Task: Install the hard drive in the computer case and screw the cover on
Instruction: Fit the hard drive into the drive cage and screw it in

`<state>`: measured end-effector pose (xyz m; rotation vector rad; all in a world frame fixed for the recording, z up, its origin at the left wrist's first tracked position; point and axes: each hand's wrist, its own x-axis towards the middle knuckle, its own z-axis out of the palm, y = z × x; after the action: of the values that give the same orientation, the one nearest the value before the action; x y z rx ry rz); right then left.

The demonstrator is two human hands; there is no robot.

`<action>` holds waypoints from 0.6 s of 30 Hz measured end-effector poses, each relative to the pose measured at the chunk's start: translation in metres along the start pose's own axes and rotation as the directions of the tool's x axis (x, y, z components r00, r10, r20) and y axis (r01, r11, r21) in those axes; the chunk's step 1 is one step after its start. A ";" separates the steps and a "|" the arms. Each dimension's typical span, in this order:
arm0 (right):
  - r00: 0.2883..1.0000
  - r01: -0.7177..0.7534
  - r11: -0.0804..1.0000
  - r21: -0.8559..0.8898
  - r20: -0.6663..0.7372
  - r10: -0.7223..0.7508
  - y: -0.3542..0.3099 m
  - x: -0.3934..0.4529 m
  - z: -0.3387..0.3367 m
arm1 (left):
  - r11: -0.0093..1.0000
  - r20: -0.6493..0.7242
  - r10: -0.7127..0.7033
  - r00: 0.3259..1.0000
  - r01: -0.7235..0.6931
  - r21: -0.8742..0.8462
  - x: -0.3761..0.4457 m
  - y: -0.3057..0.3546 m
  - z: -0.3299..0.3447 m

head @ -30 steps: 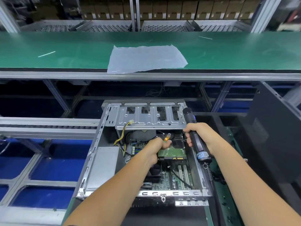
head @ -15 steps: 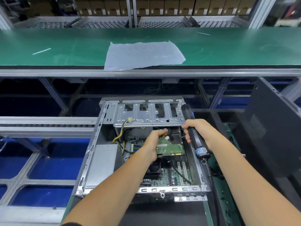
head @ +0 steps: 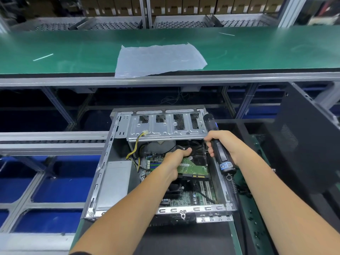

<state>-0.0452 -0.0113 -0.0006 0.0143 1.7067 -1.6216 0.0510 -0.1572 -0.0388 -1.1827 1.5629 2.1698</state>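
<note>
the left hand (head: 175, 160) covers the left edge of the drive (head: 195, 167), so how the fingers sit under it cannot be seen; the thumb lies curled over the top and the hand grips the drive. the drive's far end runs into shadow under the bay plate (head: 165, 127), and whether it sits in a slot there cannot be told. its green board faces up, tilted, with the connector edge toward the person. the right hand (head: 223, 146) is wrapped round the black screwdriver (head: 219, 153), fingers closed on its body; the tool's tip is out of sight and its far end pokes up past the plate's right corner. a coiled cord hangs off its near end.

the case (head: 103, 173) lies open on its side. in it are the drive, a motherboard (head: 185, 198) along the near part, a grey power supply (head: 115, 183) at left, and yellow and black wires (head: 135, 146) that climb to a white plug on the plate. the cover (head: 301, 144) stands off to the right, cut by the frame edge. a clear plastic sheet (head: 158, 58) lies on the green belt (head: 55, 50) beyond.
</note>
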 end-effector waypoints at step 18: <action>1.000 0.012 1.000 0.017 0.005 -0.012 0.000 -0.002 0.000 | 0.988 -0.079 0.109 0.991 -0.117 -0.100 0.014 -0.003 0.005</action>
<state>-0.0443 -0.0104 0.0002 0.0083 1.6922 -1.6441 0.0416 -0.1549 -0.0501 -1.2460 1.5999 2.3316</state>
